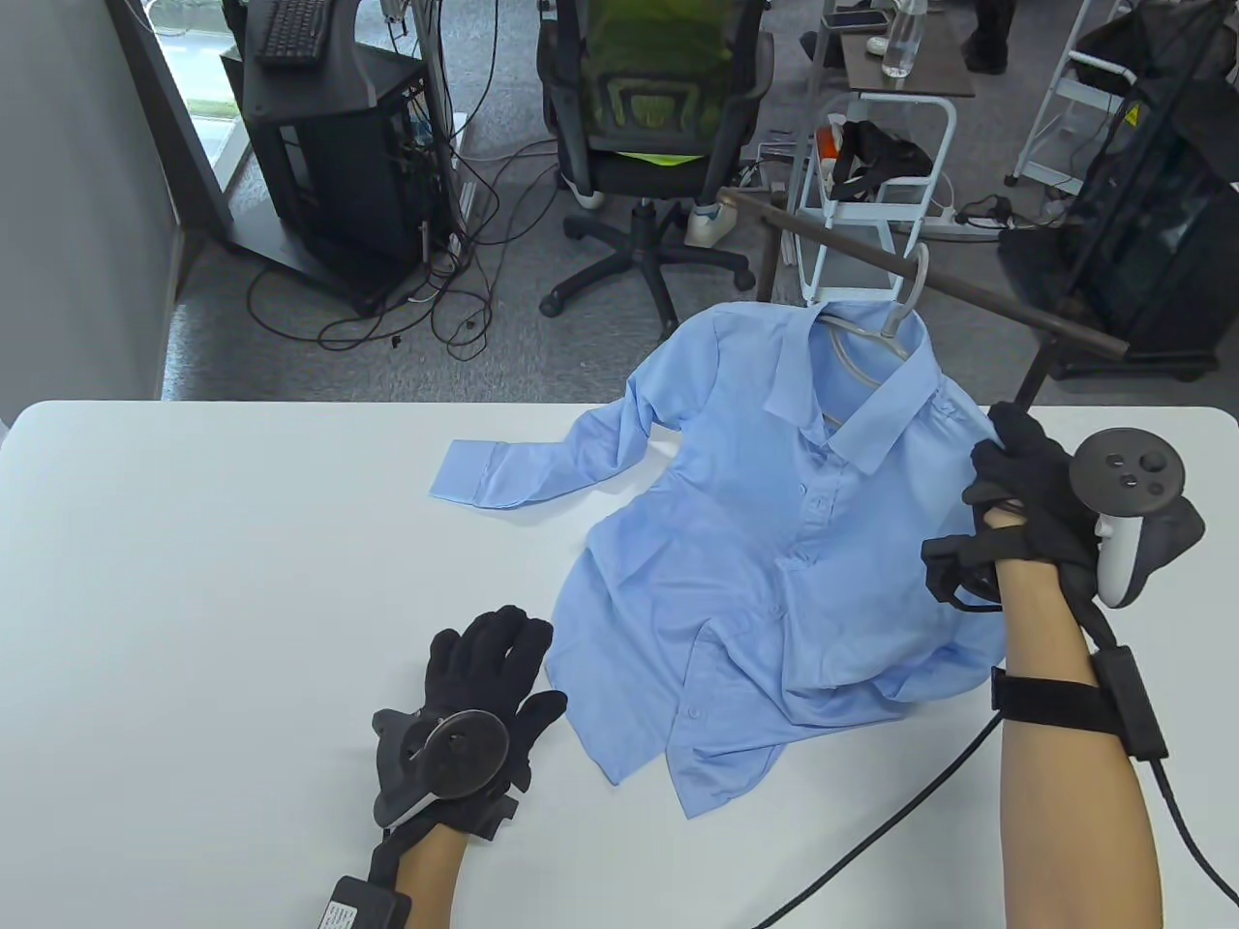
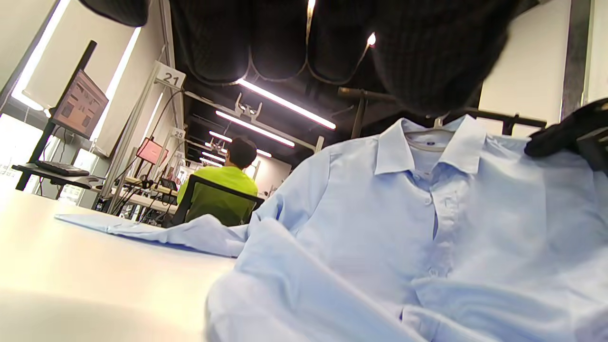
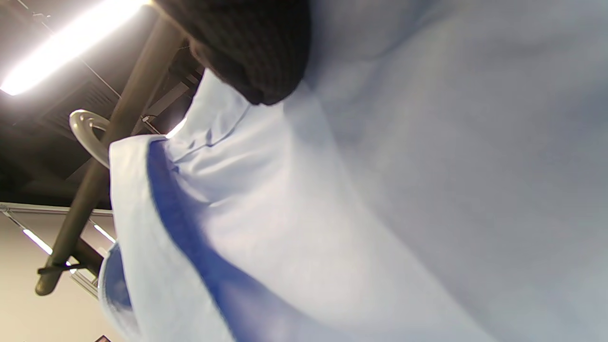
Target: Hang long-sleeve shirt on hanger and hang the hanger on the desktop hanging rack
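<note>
The light-blue shirt [image 1: 774, 542] sits on the grey hanger [image 1: 876, 334], whose hook is over the dark rack bar [image 1: 968, 290]; its lower front and 1 sleeve spill onto the white table [image 1: 194, 581]. The shirt's shoulder at the far right edge lies in the right hand [image 1: 1026, 494], whose curled fingers pinch the fabric there, just beside the rack's upright post. That forearm rises steeply from the table view's bottom edge. The left hand [image 1: 489, 677] lies flat on the table, fingers straight and spread, gripping nothing, fingertips just beside the shirt's lower hem. In the left wrist view the collar [image 2: 427, 147] hangs below the bar.
</note>
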### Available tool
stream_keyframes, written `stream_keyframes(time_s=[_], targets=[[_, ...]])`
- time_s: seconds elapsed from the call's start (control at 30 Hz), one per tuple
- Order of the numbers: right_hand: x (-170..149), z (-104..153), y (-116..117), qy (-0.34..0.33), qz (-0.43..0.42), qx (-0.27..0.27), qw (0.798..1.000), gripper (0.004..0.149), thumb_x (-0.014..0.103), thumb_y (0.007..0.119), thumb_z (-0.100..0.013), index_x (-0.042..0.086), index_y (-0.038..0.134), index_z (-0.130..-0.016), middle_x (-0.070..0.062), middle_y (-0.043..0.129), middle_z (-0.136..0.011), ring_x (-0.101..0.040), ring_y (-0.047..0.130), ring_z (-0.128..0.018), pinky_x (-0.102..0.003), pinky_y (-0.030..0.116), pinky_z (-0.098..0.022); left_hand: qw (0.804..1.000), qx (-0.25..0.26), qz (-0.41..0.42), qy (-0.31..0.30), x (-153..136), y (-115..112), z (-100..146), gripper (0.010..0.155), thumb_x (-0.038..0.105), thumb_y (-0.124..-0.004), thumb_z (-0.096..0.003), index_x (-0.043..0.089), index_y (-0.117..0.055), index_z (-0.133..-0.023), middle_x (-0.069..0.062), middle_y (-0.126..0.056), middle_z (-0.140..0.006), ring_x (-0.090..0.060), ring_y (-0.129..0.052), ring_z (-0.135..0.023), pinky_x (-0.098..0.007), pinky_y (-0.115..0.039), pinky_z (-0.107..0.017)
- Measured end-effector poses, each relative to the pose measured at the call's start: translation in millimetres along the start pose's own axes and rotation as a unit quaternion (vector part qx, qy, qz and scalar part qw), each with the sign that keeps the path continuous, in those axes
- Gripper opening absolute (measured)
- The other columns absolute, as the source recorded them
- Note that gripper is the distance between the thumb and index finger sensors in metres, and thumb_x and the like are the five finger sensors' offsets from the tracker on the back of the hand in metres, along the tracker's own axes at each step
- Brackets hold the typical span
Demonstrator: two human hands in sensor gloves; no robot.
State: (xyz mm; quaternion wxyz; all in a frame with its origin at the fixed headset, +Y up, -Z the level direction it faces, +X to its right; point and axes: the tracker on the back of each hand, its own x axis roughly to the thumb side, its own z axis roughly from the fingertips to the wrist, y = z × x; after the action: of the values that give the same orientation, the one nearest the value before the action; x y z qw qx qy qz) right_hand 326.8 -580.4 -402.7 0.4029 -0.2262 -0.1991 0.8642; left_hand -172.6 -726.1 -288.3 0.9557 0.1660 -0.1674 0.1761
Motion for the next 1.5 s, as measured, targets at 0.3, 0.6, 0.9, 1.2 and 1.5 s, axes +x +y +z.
stream_keyframes(time_s=[0.3,0.6,0.9,1.2,1.5], targets=[[-8,-1,8,0.000,0.023,0.003,1.000,0.058,0.034,0.091,-0.043,0.019,0.079,-0.098,-0.021,0.079,-0.088,-0.049,0.077,-0.082,-0.069,0.054,-0.064,1.000,-0.022,-0.016,-0.003,2,-6,-1,0.077,0.054,-0.085,-0.0387,0.024,-0.064,-0.107,-0.011,-0.058,-0.115,-0.042,-0.067,-0.106,-0.070,-0.048,-0.070],[9,26,-8,-0.063,0.059,-0.029,0.996,0.075,0.045,0.088,-0.045,0.020,0.057,-0.108,-0.022,0.044,-0.107,-0.052,0.042,-0.100,-0.073,0.029,-0.070,0.999,-0.037,-0.031,-0.017,7,-6,-1,0.078,0.056,-0.083,-0.0388,0.024,-0.063,-0.108,-0.012,-0.058,-0.115,-0.044,-0.065,-0.107,-0.071,-0.046,-0.070],[42,104,4,-0.241,0.067,0.015,0.968,0.072,0.049,0.086,-0.046,0.020,0.062,-0.107,-0.023,0.052,-0.106,-0.052,0.048,-0.099,-0.075,0.034,-0.069,0.998,-0.034,-0.041,-0.030,15,-4,0,0.078,0.056,-0.083,-0.0389,0.023,-0.064,-0.107,-0.012,-0.058,-0.115,-0.044,-0.064,-0.106,-0.071,-0.047,-0.070],[20,171,47,-0.351,0.119,0.054,0.927,0.070,0.051,0.084,-0.045,0.021,0.065,-0.106,-0.021,0.056,-0.105,-0.051,0.050,-0.100,-0.075,0.037,-0.069,0.997,-0.034,-0.053,-0.046,24,-5,-1,0.078,0.056,-0.083,-0.0391,0.024,-0.063,-0.107,-0.012,-0.057,-0.115,-0.044,-0.063,-0.107,-0.071,-0.046,-0.070],[-18,194,81,-0.401,0.167,0.097,0.895,0.072,0.056,0.083,-0.043,0.023,0.066,-0.105,-0.019,0.056,-0.106,-0.050,0.052,-0.102,-0.077,0.038,-0.068,0.995,-0.037,-0.070,-0.059,31,-9,-1,0.079,0.056,-0.082,-0.0390,0.025,-0.061,-0.108,-0.012,-0.053,-0.117,-0.044,-0.058,-0.109,-0.072,-0.043,-0.070]])
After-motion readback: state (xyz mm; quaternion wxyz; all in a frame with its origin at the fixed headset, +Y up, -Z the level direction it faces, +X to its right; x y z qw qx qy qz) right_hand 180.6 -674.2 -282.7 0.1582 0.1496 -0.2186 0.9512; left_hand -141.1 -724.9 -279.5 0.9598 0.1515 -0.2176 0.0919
